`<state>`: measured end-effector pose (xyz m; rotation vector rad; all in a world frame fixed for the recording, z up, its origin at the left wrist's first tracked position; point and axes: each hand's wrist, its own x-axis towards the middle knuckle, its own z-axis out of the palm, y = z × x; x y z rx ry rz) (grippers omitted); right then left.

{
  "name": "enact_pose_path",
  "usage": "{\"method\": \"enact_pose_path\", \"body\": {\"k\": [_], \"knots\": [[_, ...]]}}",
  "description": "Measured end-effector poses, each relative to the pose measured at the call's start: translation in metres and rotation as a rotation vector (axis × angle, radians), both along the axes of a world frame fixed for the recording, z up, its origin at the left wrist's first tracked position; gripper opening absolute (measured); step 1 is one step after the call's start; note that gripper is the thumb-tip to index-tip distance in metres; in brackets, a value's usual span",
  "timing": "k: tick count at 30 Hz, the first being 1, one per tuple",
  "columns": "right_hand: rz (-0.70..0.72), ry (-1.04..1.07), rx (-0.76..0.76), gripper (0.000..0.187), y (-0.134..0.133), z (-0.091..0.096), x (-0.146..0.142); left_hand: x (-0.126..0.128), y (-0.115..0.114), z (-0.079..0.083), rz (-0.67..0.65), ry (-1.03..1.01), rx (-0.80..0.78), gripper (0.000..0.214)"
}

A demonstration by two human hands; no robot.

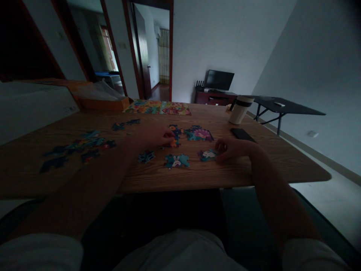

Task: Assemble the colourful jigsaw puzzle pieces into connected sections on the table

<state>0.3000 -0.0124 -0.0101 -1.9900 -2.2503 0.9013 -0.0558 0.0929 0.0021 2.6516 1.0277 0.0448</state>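
Note:
My left hand [159, 136] reaches over the table, fingers pinched at the edge of an orange and blue puzzle piece [175, 143]. That piece lies beside a joined purple and teal puzzle section [199, 133]. My right hand [231, 148] has its curled fingers and thumb at the right edge of a puzzle piece with a white animal [208, 154]. Between the hands, nearer me, lies a teal rabbit puzzle section [176, 161]. A small dark teal puzzle piece [146, 156] rests below my left hand. Fingertip contact is dim and partly hidden.
Loose puzzle pieces [81, 145] are spread on the wooden table [180, 181] at left. A colourful picture sheet [158, 107] lies at the back, beside an orange box [103, 103]. A dark phone [242, 134] and a white cup [240, 111] stand at right.

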Motion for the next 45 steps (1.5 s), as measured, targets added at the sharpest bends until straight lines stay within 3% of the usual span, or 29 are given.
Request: {"method": "enact_pose_path", "body": {"k": [8, 18, 23, 29, 34, 45], "knots": [[0.081, 0.071, 0.042, 0.065, 0.005, -0.003, -0.003, 0.002, 0.001, -0.005, -0.058, -0.005, 0.034, 0.041], [0.056, 0.078, 0.058, 0.064, 0.009, -0.008, 0.001, -0.001, 0.004, -0.005, -0.037, -0.018, 0.01, 0.043], [0.079, 0.088, 0.06, 0.063, 0.009, -0.009, 0.002, -0.001, -0.007, 0.004, -0.068, 0.156, -0.199, 0.044], [0.087, 0.076, 0.062, 0.065, 0.009, -0.009, 0.003, 0.007, -0.031, 0.013, -0.099, 0.334, -0.141, 0.06], [0.071, 0.087, 0.047, 0.064, 0.009, -0.009, 0.004, 0.01, -0.034, 0.012, -0.093, 0.32, -0.14, 0.055], [0.075, 0.082, 0.05, 0.065, 0.01, -0.01, 0.007, 0.012, -0.03, 0.005, -0.106, 0.216, -0.188, 0.075]]}}
